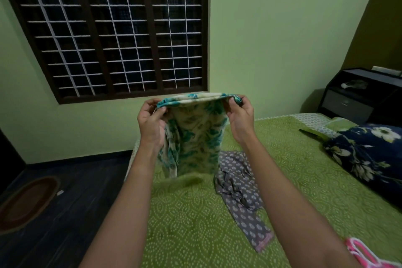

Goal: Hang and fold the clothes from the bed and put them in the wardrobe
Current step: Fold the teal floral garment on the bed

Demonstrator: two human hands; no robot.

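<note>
A cream garment with a teal leaf print (195,135) hangs in the air over the green bed (195,224). My left hand (152,117) pinches its top edge at the left and my right hand (239,115) pinches the top edge at the right, so the cloth is stretched between them and drops straight down. Its lower end hovers just above the bedspread. A grey garment with small white dots (241,193) lies crumpled on the bed below and right of it. A pink hanger (363,252) shows at the bottom right edge.
A dark blue floral pillow (369,152) lies at the bed's right side. A black bedside cabinet (361,95) stands behind it. A barred window (113,28) fills the wall ahead. An oval brown rug (28,202) lies on the dark floor at the left.
</note>
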